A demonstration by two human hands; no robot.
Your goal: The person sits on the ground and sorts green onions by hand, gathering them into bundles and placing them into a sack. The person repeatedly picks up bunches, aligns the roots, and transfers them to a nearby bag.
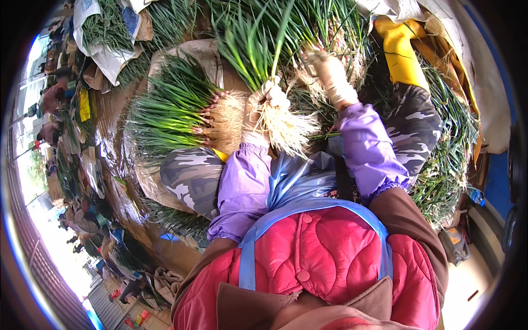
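My left hand [273, 94], in a pale glove, is closed around a bunch of spring onions [291, 126]. The green leaves point away from me, and the pale stringy roots hang toward my lap. To the right, my right hand [326, 66], gloved too, is at the near side of a larger heap of spring onions [317, 20]. Motion blurs its fingertips, so whether they grip a stalk is unclear. Left of my left hand lie neatly lined-up spring onions [173, 109], with pinkish bulbs and tan roots facing right.
A pale sheet [185, 51] lies under the lined-up onions. Loose green leaves [445, 185] pile up beside my right leg, near a yellow boot [402, 53]. An open white sack [105, 62] of greens stands far left. Several people sit farther off at left.
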